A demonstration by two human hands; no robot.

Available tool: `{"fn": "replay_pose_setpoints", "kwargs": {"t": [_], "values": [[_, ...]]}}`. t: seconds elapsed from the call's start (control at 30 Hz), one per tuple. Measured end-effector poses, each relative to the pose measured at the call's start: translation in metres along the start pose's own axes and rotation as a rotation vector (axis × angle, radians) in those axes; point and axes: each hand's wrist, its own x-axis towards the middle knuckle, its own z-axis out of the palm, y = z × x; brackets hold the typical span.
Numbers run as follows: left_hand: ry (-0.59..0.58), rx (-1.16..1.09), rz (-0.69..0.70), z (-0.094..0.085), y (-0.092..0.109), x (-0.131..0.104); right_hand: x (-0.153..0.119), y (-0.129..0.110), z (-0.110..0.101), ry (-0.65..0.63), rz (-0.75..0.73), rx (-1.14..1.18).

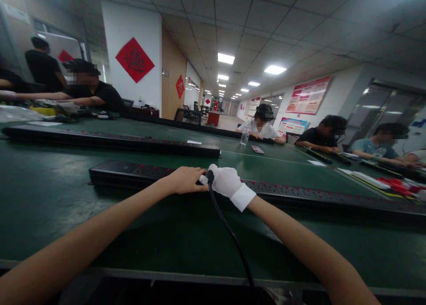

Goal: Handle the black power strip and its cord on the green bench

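"What are the right fingers doing?"

"The gloved right hand (226,181) has its fingers closed around a black plug (210,176), right above the power strip (115,171). I can't tell whether the prongs sit in a socket; the glove hides them."

"And the left?"

"The left hand (186,179) is bare, laid over the strip just beside the plug, its fingertips close to the glove. Whether those fingers grip anything, I can't tell."

"Where does the cable go?"

"The black cable (229,227) drops from the plug, crosses the near part of the green bench (143,247) and reaches its front edge."

"How does the strip lie?"

"Lengthwise across the bench, under both hands, with a row of small red parts along its top. It runs on to the right edge of the view."

"What's beyond it?"

"A second black strip (109,138), farther back on the left, with a white paper (194,142) behind its right end. Past the hands lie a phone (257,150) and, near it, a clear bottle (245,137) standing upright. Across the bench sits a person in white (261,128); more people are seated at both sides."
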Motion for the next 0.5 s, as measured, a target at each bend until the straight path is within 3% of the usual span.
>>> {"fn": "replay_pose_setpoints", "kwargs": {"t": [0.5], "values": [[0.012,0.036,-0.029,0.0004,0.0008,0.0011,-0.0008,-0.0004,-0.0005,0.001,-0.008,-0.003]]}}
